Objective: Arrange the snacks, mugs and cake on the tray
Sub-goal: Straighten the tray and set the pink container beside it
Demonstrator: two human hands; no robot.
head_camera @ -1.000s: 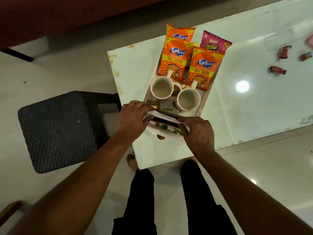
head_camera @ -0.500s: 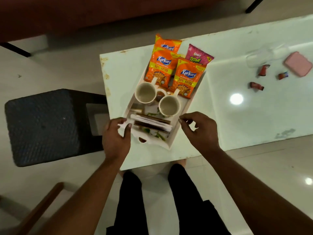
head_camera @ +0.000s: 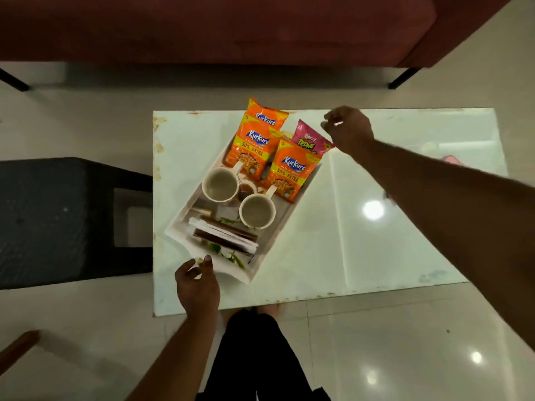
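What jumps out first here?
The bright orange Kurkure packets and a pink packet are fanned at the far end of a white tray, which sits askew on the glossy table. Nearer on the tray stand two white mugs side by side, then the wrapped cake slices. The left hand is at the tray's near edge. The right hand hovers past the pink packet.

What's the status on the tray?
Left hand grips near end of white tray. Right hand loosely curled, empty, beside pink snack packet. Mugs, Kurkure packets, cake aboard. Nothing blocking.
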